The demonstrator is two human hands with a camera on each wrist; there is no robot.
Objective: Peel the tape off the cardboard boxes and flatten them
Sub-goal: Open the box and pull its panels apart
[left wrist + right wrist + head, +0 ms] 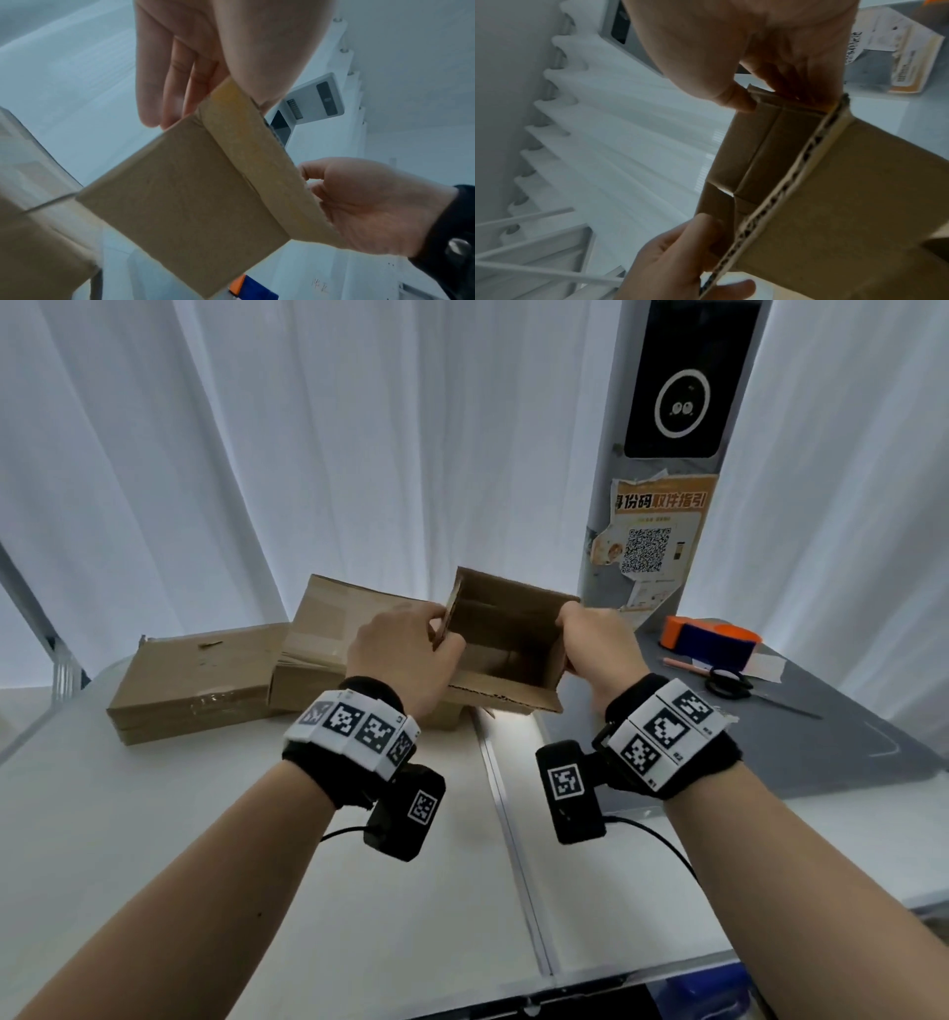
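Observation:
A small brown cardboard box (506,649) is held up over the table, its open side facing me. My left hand (436,629) pinches its left flap between thumb and fingers. My right hand (570,629) grips its right wall. In the left wrist view a strip of yellowish tape (246,125) runs along one edge of the box (185,203), from my left hand (205,97) toward my right hand (334,192). The right wrist view shows the box's (834,203) inside and corrugated rim, my right hand (770,95) at its top corner and my left hand (700,243) at the bottom.
Flattened cardboard boxes (205,680) lie stacked at the back left of the white table (205,839). On the grey mat (821,752) to the right lie an orange and blue tape dispenser (711,636), scissors (729,683) and a pen (685,665). A pillar with a poster (652,541) stands behind.

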